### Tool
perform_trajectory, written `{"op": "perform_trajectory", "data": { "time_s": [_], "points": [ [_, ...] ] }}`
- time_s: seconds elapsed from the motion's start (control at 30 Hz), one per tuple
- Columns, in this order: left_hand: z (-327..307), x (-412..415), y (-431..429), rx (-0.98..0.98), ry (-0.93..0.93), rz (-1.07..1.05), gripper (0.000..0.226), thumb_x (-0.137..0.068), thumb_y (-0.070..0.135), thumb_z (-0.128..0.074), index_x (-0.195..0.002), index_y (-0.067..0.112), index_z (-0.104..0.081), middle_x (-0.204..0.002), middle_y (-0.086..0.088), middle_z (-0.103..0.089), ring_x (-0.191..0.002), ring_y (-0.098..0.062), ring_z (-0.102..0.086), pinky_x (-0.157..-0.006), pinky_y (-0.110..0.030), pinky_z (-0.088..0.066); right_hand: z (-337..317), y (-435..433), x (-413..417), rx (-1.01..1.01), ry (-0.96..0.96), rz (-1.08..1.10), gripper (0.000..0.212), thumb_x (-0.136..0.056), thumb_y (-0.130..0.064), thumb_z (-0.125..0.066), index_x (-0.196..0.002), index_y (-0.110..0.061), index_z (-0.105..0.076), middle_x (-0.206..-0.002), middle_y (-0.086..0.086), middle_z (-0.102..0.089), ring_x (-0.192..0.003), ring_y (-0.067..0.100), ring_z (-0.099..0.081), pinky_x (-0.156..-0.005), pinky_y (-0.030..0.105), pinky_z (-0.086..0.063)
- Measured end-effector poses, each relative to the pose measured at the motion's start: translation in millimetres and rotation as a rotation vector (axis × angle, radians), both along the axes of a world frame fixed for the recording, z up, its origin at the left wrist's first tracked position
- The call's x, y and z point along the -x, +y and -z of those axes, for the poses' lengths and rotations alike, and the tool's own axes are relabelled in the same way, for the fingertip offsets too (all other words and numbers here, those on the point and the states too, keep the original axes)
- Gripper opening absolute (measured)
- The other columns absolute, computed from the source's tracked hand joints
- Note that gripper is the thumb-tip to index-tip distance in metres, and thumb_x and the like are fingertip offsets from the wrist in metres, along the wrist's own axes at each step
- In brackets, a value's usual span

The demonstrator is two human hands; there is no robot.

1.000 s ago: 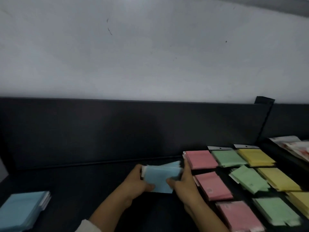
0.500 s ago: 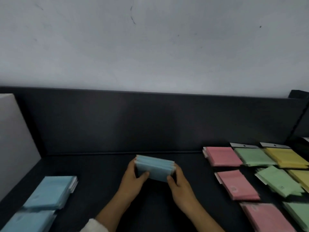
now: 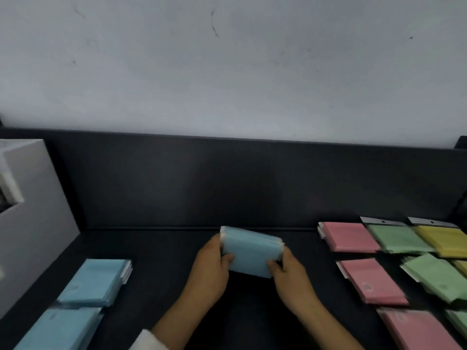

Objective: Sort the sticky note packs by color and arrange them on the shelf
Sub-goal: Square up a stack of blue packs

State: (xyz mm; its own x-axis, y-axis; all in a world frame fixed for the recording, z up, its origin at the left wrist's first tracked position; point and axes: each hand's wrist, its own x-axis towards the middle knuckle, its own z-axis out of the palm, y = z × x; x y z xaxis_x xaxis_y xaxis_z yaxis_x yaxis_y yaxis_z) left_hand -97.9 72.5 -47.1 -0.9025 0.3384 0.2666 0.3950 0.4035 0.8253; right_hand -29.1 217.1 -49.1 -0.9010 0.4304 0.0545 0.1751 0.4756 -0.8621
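A squared-up bundle of blue sticky note packs (image 3: 250,251) is held just above the black shelf (image 3: 161,271) at centre. My left hand (image 3: 211,271) grips its left end and my right hand (image 3: 290,275) grips its right end. Two more stacks of blue packs (image 3: 97,282) lie at the lower left. Pink packs (image 3: 348,236) form a column on the right, with green packs (image 3: 396,238) and yellow packs (image 3: 442,239) beyond them.
A white box (image 3: 30,218) stands at the left end of the shelf. The shelf's black back panel (image 3: 227,183) rises behind the packs, with a pale wall above. Bare shelf lies between the blue stacks and the pink column.
The loose blue packs were squared into a tidy bundle between both hands. The view has swung left, bringing the white box and the blue stacks further in.
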Motion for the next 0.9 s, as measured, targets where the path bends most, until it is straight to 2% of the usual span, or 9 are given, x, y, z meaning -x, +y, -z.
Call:
{"op": "perform_trajectory", "data": {
  "time_s": [0.07,0.13,0.23,0.3,0.43,0.6,0.73,0.8,0.9],
  "points": [
    [-21.6,0.6,-13.6,0.012,0.039,-0.040,0.028,-0.091,0.013,-0.053,-0.118,0.020,-0.049,-0.100,0.012,-0.050,-0.089,0.000,-0.049,-0.065,-0.002,-0.039,-16.0,-9.2,2.6,0.012,0.042,-0.038,0.034,-0.095,-0.012,-0.048,-0.129,-0.015,-0.045,-0.106,-0.005,-0.053,-0.096,0.008,-0.050,-0.076,0.019,-0.039],
    [-42.9,2.4,-32.1,0.072,0.080,-0.077,0.030,-0.092,0.018,-0.053,-0.122,0.019,-0.047,-0.107,0.007,-0.047,-0.095,-0.004,-0.046,-0.074,-0.010,-0.036,-31.7,-23.5,7.0,0.053,0.107,-0.098,0.032,-0.095,-0.012,-0.049,-0.125,-0.022,-0.046,-0.106,-0.008,-0.054,-0.097,0.006,-0.052,-0.080,0.019,-0.041],
    [-71.8,6.4,-67.7,0.271,0.160,-0.139,0.024,-0.094,0.026,-0.050,-0.115,0.016,-0.046,-0.108,0.001,-0.044,-0.093,-0.010,-0.045,-0.079,-0.021,-0.036,-45.9,-49.9,22.6,0.146,0.136,-0.174,0.030,-0.095,-0.013,-0.049,-0.119,-0.031,-0.045,-0.109,-0.010,-0.056,-0.101,0.007,-0.054,-0.090,0.026,-0.046],
    [-85.2,12.9,-90.1,0.403,0.188,-0.174,0.023,-0.094,0.030,-0.049,-0.110,0.014,-0.047,-0.104,-0.001,-0.043,-0.088,-0.010,-0.045,-0.076,-0.023,-0.035,-48.2,-68.9,36.7,0.256,0.107,-0.240,0.029,-0.096,-0.014,-0.048,-0.120,-0.031,-0.046,-0.114,-0.009,-0.057,-0.103,0.008,-0.057,-0.088,0.028,-0.050],
    [-95.7,45.1,-134.1,0.526,0.038,-0.170,0.028,-0.092,0.032,-0.052,-0.109,0.011,-0.051,-0.103,-0.002,-0.050,-0.089,-0.015,-0.051,-0.075,-0.025,-0.040,-43.1,-107.7,70.3,0.346,0.027,-0.276,0.027,-0.097,-0.018,-0.047,-0.123,-0.023,-0.051,-0.116,-0.002,-0.060,-0.100,0.011,-0.060,-0.083,0.028,-0.053],
    [-79.4,92.6,-183.3,0.469,-0.144,-0.136,0.017,-0.088,0.032,-0.059,-0.088,0.016,-0.058,-0.082,0.003,-0.060,-0.074,-0.012,-0.057,-0.058,-0.023,-0.041,-30.4,-150.4,112.7,0.326,-0.052,-0.255,0.024,-0.096,-0.019,-0.049,-0.118,-0.010,-0.056,-0.109,0.004,-0.064,-0.088,0.012,-0.062,-0.072,0.025,-0.055],
    [-70.0,128.1,-203.3,0.453,-0.135,-0.232,0.025,-0.085,0.034,-0.063,-0.069,0.016,-0.058,-0.067,0.003,-0.058,-0.063,-0.011,-0.054,-0.051,-0.022,-0.037,-26.9,-172.9,148.6,0.325,-0.068,-0.198,0.024,-0.094,-0.019,-0.052,-0.107,-0.001,-0.061,-0.103,0.014,-0.066,-0.084,0.023,-0.063,-0.080,0.039,-0.056],
    [-62.1,141.4,-208.1,0.412,-0.144,-0.288,0.028,-0.084,0.036,-0.064,-0.073,0.010,-0.063,-0.070,-0.002,-0.060,-0.066,-0.016,-0.056,-0.056,-0.025,-0.038,-25.2,-179.4,162.6,0.345,-0.079,-0.173,0.023,-0.093,-0.020,-0.055,-0.100,0.000,-0.062,-0.098,0.015,-0.066,-0.083,0.026,-0.065,-0.077,0.038,-0.058],
    [-40.5,153.4,-213.9,0.356,-0.182,-0.313,0.033,-0.083,0.036,-0.065,-0.079,0.004,-0.067,-0.070,-0.005,-0.061,-0.067,-0.019,-0.057,-0.057,-0.026,-0.038,-16.4,-185.8,177.0,0.334,-0.119,-0.145,0.017,-0.091,-0.020,-0.058,-0.088,-0.004,-0.061,-0.082,0.008,-0.063,-0.068,0.016,-0.061,-0.064,0.026,-0.056]
  ]
}}
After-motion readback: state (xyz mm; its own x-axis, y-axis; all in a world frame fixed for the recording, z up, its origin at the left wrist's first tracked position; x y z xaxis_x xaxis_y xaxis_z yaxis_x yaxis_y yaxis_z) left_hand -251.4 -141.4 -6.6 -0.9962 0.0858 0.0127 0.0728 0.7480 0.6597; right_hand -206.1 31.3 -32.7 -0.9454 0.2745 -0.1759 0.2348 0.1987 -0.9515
